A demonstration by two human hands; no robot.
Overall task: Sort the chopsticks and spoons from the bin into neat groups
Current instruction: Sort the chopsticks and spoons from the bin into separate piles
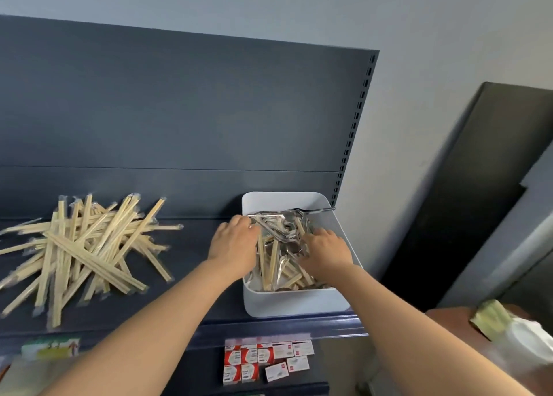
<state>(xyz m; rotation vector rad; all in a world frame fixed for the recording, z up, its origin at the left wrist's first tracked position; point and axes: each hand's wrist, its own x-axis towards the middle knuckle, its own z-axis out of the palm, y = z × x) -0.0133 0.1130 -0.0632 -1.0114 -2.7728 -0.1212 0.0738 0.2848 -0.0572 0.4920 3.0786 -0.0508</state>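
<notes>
We read this as a shop: dark blue retail back panel (179, 111) across upper left, slotted upright (356, 126) right of centre, shelf-edge label rail (269, 331) below, small red-and-white boxes (263, 359) stacked bottom centre.

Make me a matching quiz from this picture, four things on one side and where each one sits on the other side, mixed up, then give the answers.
Things:
1. chopstick pile
2. white bin
3. red and white boxes
4. right hand

Places:
A. below the shelf front edge
B. inside the bin, on the utensils
C. spread on the shelf, left of the bin
D. right end of the shelf

Pairs: 1-C, 2-D, 3-A, 4-B.
</notes>
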